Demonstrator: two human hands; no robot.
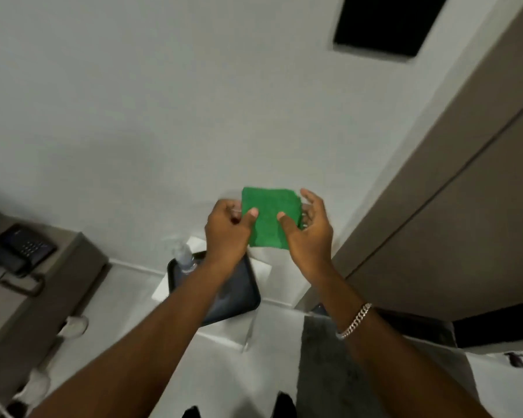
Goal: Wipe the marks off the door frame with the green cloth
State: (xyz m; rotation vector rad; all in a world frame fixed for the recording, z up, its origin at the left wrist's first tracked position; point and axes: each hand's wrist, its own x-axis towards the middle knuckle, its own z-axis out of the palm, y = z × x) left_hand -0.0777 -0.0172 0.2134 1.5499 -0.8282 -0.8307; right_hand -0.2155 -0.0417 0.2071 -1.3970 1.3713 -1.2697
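Observation:
A folded green cloth (269, 217) is held up in front of a white wall, between both hands. My left hand (227, 230) pinches its left edge, thumb on the front. My right hand (310, 229) holds its right side, thumb on the front and fingers spread behind. The brown door frame (420, 164) runs diagonally up the right side, an arm's reach to the right of the cloth. No marks on it can be made out from here.
Below the hands a black tray (242, 297) with a clear water bottle (184, 257) sits on a small white table. A brown cabinet with a dark telephone (23, 247) stands at the left. A dark mat (344, 357) lies by the door. A black panel (387, 22) hangs on the wall.

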